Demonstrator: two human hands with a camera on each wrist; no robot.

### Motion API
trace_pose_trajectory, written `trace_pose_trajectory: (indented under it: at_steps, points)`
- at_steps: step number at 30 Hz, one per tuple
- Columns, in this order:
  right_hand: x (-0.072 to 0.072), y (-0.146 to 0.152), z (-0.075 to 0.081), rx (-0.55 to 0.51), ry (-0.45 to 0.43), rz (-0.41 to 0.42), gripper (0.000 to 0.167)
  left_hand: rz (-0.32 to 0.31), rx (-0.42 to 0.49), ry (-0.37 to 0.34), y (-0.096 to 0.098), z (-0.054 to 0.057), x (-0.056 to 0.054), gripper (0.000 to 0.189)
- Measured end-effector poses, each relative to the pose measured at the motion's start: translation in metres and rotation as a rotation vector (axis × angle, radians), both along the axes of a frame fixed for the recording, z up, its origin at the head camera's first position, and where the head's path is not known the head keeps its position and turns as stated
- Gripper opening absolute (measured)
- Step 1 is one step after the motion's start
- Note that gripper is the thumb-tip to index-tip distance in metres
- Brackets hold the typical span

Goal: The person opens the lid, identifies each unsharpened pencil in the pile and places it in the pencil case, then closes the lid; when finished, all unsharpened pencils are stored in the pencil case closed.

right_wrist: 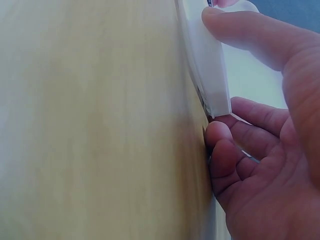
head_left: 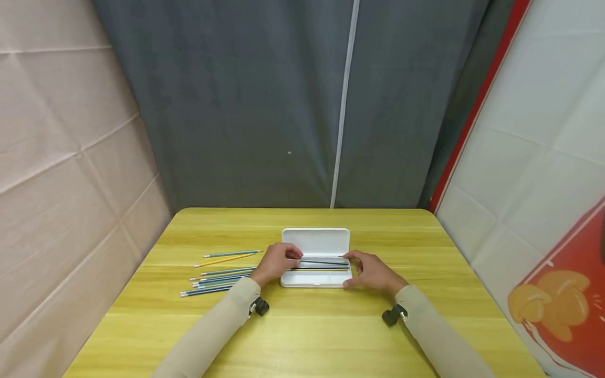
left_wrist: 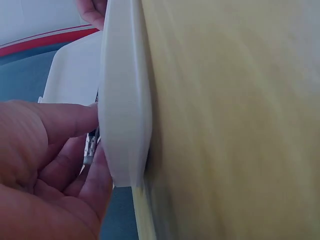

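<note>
A white pencil case [head_left: 314, 281] lies with its lid [head_left: 315, 241] raised toward the back. Inside it, several pencils [head_left: 326, 270] run lengthwise, dark ones and a yellow one among them. My left hand [head_left: 276, 261] reaches over the left end and pinches a dark pencil at its eraser end. In the left wrist view that pencil's metal band and eraser [left_wrist: 89, 150] show between thumb and fingers, behind the case wall [left_wrist: 125, 95]. At the right end, my right hand [head_left: 375, 272] grips the case, thumb on the front wall [right_wrist: 210, 75] and fingers around the corner.
Left of the case, several loose pencils [head_left: 212, 284] in blue, green and yellow lie on the wooden table [head_left: 331, 331], eraser ends leftward. A yellow pencil [head_left: 227, 260] and a green one [head_left: 231, 254] lie behind them. A grey curtain [head_left: 246, 115] hangs beyond the table.
</note>
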State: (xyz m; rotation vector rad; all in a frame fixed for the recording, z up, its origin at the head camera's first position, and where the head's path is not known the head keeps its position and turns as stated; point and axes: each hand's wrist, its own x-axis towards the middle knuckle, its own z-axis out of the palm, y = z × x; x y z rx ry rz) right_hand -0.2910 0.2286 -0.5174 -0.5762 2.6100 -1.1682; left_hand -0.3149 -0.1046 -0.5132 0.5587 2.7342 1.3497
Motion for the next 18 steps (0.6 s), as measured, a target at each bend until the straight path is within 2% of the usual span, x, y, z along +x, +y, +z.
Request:
trace_pose_trajectory:
  at_steps: [9, 18]
  points:
    - [-0.0001, 0.0007, -0.0021, 0.016, 0.000, -0.010, 0.081, -0.009, -0.061, 0.061, 0.0051, 0.0022, 0.0004, 0.009]
    - [-0.0001, 0.0017, -0.0027, 0.021, 0.017, -0.003, 0.081, -0.021, -0.106, 0.056, 0.0048, 0.0025, 0.0026, 0.011]
